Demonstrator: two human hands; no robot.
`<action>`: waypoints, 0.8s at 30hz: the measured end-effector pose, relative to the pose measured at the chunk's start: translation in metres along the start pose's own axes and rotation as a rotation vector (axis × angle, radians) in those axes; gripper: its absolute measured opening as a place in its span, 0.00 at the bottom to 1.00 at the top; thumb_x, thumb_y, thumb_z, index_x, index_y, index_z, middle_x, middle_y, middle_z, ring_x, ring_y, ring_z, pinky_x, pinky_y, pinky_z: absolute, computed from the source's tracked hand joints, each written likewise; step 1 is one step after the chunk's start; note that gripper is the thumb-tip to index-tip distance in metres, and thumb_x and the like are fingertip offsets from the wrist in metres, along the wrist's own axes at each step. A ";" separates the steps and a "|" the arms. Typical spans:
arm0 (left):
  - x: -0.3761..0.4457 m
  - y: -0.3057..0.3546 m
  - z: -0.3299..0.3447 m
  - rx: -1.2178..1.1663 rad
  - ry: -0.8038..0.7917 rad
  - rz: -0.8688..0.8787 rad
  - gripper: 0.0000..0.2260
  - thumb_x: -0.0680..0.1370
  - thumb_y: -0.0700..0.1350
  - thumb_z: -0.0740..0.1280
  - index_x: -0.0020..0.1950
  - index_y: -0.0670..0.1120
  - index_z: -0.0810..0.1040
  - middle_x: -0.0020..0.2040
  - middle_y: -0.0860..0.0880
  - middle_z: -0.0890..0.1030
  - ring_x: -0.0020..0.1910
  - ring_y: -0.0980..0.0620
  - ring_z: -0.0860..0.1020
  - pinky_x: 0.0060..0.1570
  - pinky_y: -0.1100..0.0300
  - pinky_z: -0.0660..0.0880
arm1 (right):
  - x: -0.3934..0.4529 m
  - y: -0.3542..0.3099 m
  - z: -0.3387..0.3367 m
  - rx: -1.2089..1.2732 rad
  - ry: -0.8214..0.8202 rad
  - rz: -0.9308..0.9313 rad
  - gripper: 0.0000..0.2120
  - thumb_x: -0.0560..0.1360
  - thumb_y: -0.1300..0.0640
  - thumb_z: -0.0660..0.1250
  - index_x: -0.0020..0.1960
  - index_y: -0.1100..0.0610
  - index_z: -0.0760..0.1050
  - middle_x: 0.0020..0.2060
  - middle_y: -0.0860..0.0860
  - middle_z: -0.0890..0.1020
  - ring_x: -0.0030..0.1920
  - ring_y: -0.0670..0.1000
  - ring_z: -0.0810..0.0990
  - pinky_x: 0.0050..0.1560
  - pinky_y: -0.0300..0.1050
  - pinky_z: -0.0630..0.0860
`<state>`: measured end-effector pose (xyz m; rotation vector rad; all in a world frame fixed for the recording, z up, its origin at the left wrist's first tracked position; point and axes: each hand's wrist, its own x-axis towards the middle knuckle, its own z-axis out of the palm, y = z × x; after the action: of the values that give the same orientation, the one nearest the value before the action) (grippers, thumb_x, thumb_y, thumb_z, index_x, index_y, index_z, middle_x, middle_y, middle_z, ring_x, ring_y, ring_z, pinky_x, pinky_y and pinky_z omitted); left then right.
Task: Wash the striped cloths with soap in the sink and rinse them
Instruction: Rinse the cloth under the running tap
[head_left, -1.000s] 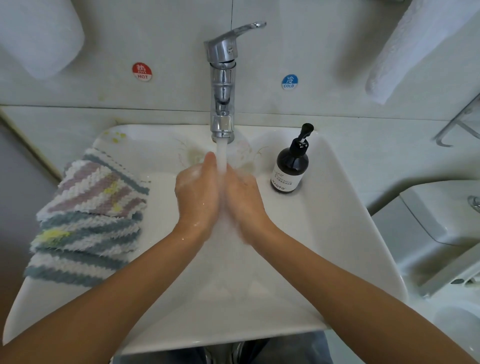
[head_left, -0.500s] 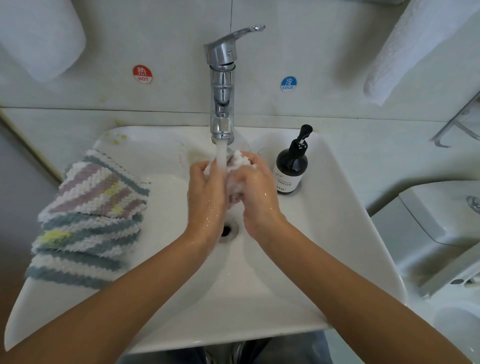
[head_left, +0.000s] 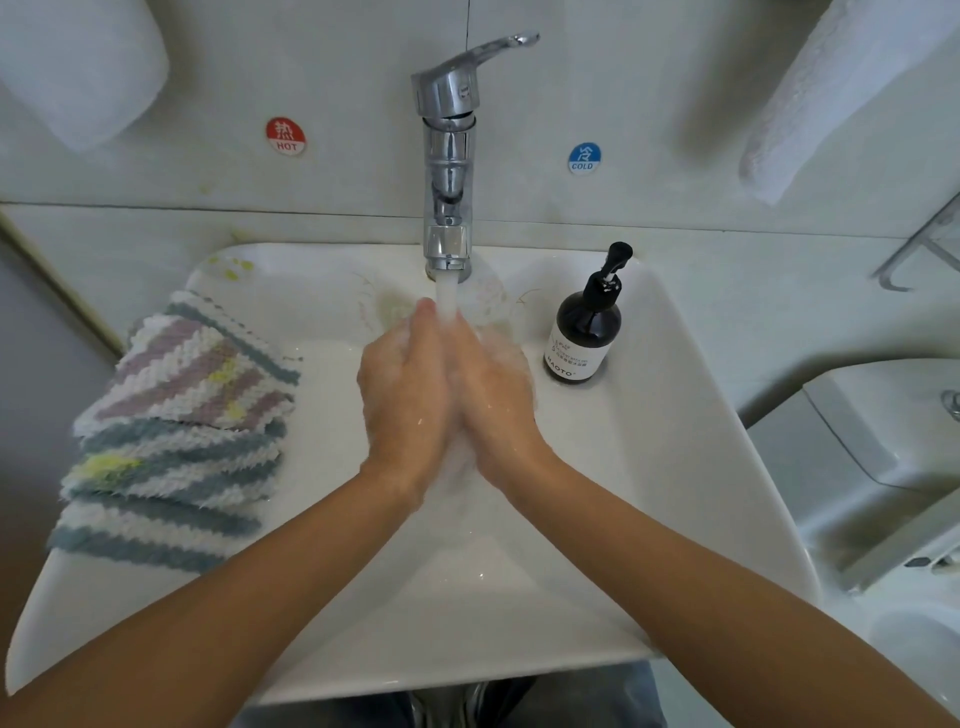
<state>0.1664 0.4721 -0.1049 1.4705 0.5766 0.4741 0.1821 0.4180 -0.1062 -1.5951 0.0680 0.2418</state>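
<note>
Both hands meet under the running tap (head_left: 448, 156) over the sink (head_left: 675, 441): the left hand (head_left: 405, 384) and right hand (head_left: 493, 389) press together, fingers fairly straight, around something white and blurred (whether it is cloth or foam I cannot tell). The striped cloths (head_left: 176, 431) lie stacked on the sink's left rim; the soap bottle (head_left: 584, 332) stands right of the hands.

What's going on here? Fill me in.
A person is at the sink with the tap running. The left hand and right hand are pressed together under the stream, sudsy; whether a cloth is between them cannot be told. Striped cloths lie stacked on the sink's left edge, untouched. A soap bottle stands on the right of the tap.
</note>
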 end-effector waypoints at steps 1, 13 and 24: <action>0.002 0.003 0.000 -0.006 0.012 -0.027 0.19 0.81 0.54 0.61 0.37 0.43 0.79 0.31 0.51 0.79 0.33 0.55 0.80 0.35 0.57 0.76 | 0.001 0.000 0.000 -0.019 -0.005 0.008 0.15 0.75 0.42 0.66 0.38 0.52 0.78 0.32 0.47 0.81 0.38 0.47 0.82 0.40 0.45 0.78; 0.003 0.007 0.005 0.004 -0.127 -0.063 0.08 0.82 0.50 0.60 0.58 0.50 0.67 0.44 0.51 0.79 0.37 0.55 0.80 0.33 0.60 0.75 | 0.004 -0.010 -0.010 0.147 0.100 -0.043 0.04 0.78 0.56 0.64 0.51 0.48 0.74 0.50 0.56 0.82 0.40 0.51 0.80 0.37 0.46 0.75; 0.001 0.008 0.007 0.056 -0.225 -0.185 0.12 0.79 0.56 0.59 0.53 0.56 0.81 0.45 0.52 0.85 0.40 0.57 0.84 0.43 0.54 0.82 | 0.005 -0.021 -0.019 0.254 0.097 -0.124 0.12 0.74 0.67 0.64 0.43 0.51 0.78 0.41 0.51 0.81 0.41 0.49 0.80 0.43 0.44 0.78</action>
<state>0.1719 0.4672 -0.0966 1.4840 0.5440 0.1460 0.1935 0.4005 -0.0861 -1.3516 0.0718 0.0559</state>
